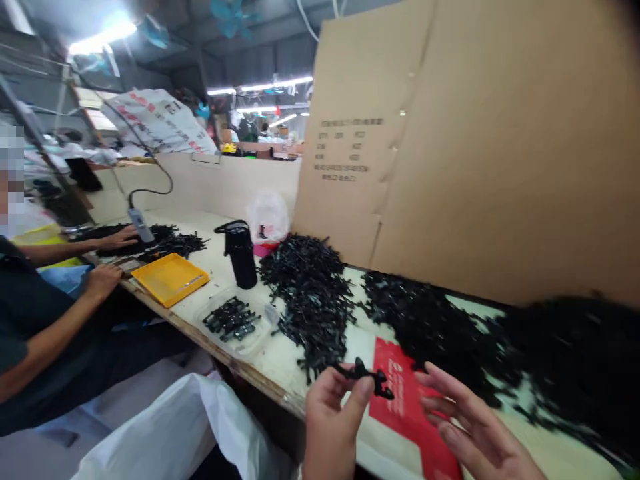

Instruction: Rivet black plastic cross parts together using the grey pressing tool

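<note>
My left hand [336, 413] pinches a small black plastic part [383, 385] between thumb and fingers, above the front of the table. Its knobbed end sticks out to the right. To the right, my right hand [473, 420] is apart from that part, its fingers loosely spread with nothing in them. A red and white printed sheet [400, 400] lies under and between both hands. Just beyond them is a heap of similar black parts [315, 293], and a second heap [425, 327] lies behind my right hand.
A clear tray [265, 337] holds several black parts. Near it stand a black bottle [243, 257] and a yellow tray [170, 279]. A tall cardboard sheet [465, 147] walls the back right. At far left, a co-worker's hands [107, 280] rest by more parts. White sacking [165, 427] hangs in front.
</note>
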`<state>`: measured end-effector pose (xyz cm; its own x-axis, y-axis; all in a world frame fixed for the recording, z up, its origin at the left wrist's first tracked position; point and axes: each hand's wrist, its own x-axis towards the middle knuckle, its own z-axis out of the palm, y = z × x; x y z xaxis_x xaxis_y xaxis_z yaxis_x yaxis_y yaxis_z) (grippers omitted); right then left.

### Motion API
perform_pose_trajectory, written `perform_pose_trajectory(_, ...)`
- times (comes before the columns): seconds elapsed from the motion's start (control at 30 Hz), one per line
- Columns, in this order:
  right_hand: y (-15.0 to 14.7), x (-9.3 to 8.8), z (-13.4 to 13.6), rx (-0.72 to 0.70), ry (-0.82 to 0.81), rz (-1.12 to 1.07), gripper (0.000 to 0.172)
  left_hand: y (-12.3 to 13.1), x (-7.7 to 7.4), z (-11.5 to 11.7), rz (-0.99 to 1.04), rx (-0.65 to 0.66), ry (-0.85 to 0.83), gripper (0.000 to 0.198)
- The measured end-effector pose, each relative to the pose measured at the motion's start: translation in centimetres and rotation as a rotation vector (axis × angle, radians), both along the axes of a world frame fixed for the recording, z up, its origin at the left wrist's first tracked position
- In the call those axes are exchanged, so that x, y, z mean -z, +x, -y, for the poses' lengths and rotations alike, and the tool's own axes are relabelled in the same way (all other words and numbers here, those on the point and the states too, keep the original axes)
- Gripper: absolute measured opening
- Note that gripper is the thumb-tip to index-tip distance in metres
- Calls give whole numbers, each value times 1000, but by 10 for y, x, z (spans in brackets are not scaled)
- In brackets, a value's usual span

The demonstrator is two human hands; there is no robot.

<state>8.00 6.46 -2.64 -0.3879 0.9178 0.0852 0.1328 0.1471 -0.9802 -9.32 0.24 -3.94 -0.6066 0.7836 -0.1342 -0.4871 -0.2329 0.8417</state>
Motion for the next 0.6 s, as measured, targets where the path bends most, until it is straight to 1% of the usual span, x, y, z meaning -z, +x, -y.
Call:
perform_pose_trajectory(0.07,16,7,26,22,-103,-97,50,32,-17,7,145,196,21,30)
perform_pose_trajectory(0.1,22,9,36,28,-138,-131,46,46,-23,11,170,258,22,29)
perform_pose_trajectory(0.17,36,9,49,43,-176,-188,38,72,-28,17,165,331,0,28)
perform_pose_trajectory(0.23,50,9,55,48,-165,-219,33,92,-27,22,132,392,-34,28)
perform_pose_trajectory(0.33,71,12,59,53,-147,-234,32,117,-21,26,105,456,-64,27)
perform_pose_trajectory(0.47,95,20,66,67,-194,-301,33,142,-18,29,58,473,-90,26)
perform_pose_trajectory(0.6,115,23,77,138,-240,-370,37,163,-20,34,21,513,-115,25)
